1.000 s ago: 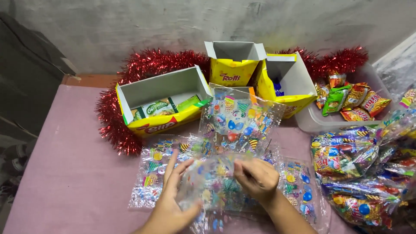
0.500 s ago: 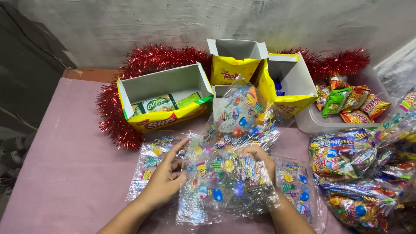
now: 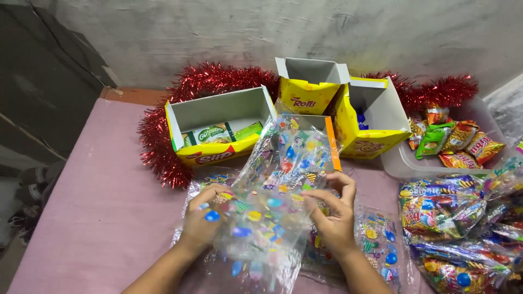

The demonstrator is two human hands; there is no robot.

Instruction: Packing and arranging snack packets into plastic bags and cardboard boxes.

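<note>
Printed clear plastic bag (image 3: pixel 261 228), held up over the pink table's (image 3: pixel 98 218) near edge, is pinched at its top corners by left hand (image 3: pixel 204 226) and right hand (image 3: pixel 335 218), more bags (image 3: pixel 376 245) beneath.

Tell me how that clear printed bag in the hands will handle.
The bag probably flops: it sags and wrinkles between the left hand and right hand. Likely very light, since it looks empty. Its glossy film may be slippery.
</note>
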